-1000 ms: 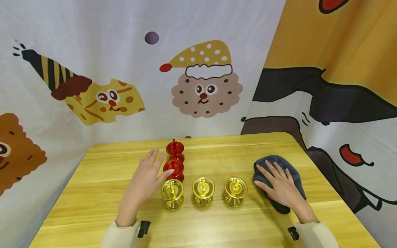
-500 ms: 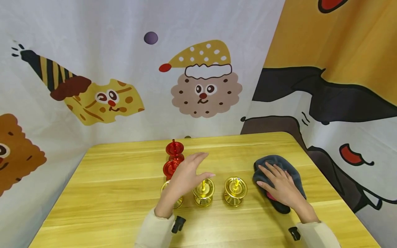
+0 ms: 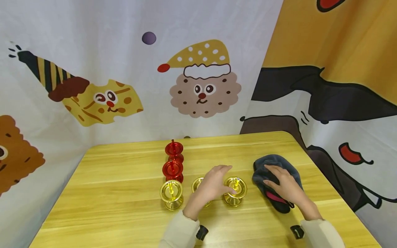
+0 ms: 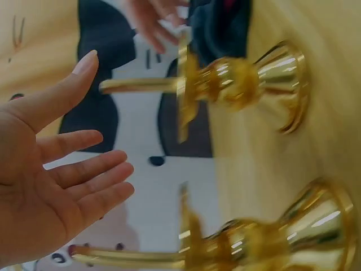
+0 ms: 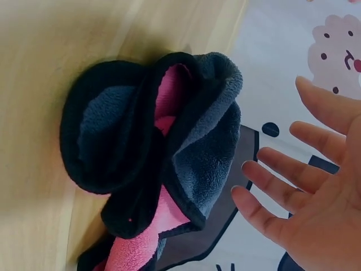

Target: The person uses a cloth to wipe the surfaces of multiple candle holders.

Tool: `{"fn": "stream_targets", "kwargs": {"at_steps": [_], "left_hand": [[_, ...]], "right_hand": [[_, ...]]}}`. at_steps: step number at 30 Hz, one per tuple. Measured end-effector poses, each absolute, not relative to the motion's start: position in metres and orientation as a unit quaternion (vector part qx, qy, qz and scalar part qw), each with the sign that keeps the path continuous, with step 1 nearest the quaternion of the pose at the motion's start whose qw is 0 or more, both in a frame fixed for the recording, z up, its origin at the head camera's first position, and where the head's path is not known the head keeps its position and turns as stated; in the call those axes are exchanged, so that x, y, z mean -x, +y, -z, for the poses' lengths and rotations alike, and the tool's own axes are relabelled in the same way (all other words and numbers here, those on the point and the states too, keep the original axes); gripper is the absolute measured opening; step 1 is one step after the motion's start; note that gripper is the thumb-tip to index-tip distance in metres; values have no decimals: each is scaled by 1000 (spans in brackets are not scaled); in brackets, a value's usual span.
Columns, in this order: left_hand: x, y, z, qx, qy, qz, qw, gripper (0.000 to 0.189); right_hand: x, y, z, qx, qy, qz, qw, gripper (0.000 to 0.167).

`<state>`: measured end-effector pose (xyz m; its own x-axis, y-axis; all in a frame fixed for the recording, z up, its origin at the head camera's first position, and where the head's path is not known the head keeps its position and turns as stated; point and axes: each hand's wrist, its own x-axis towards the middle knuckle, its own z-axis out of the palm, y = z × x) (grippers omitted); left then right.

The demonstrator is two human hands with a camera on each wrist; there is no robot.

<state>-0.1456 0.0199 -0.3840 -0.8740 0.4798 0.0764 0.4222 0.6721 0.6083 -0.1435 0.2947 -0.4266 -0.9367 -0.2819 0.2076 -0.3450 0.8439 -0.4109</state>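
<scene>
My left hand (image 3: pixel 212 185) hovers over the row of gold candle holders, fingers loosely straight and nothing held. It hides most of the middle gold holder (image 3: pixel 196 185), and its thumb overlaps the rim of the right gold holder (image 3: pixel 233 200). In the left wrist view its palm and spread fingers stand apart from the holders. The left gold holder (image 3: pixel 171 193) is upright, with two red candle holders (image 3: pixel 172 168) lined up behind it. My right hand (image 3: pixel 286 186), also relaxed, is just above a crumpled grey-blue cloth (image 3: pixel 276 162); the right wrist view shows a gap between them.
A light wooden table (image 3: pixel 108 193) bears everything. Behind it hangs a white curtain (image 3: pixel 118 41) with cartoon prints. The cloth's pink side (image 5: pixel 169 209) and dark edging show in its folds, near the table's right side.
My left hand has moved right, from beside the red holders across to the middle and right gold ones. My right hand has lifted a little off the cloth. The holders stay put.
</scene>
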Motion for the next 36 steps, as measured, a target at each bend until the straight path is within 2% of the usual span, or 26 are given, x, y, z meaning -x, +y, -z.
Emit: {"fn": "stream_targets", "kwargs": {"at_steps": [4,11,17,28,32,36], "left_hand": [[145,27,397,-240,908,-336,68,79],[146,34,414,-245,907,-334,76,84],[146,39,423,-230,912,-326,92,88],[145,41,431,-213,917,-321,105,92],[144,42,432,-207,917,-325,99,90],[142,44,434,-197,916,-339,85,88]], "right_hand": [[147,301,422,-157,-955,-244,56,53],[159,310,411,-130,-953,-271,26,53],[169,310,419,-106,-952,-286,12,48],[170,312,443,-81,-960,-263,56,25],[170,312,442,-76,-958,-259,100,13],[171,313,435,-71,-952,-267,129,11]]}}
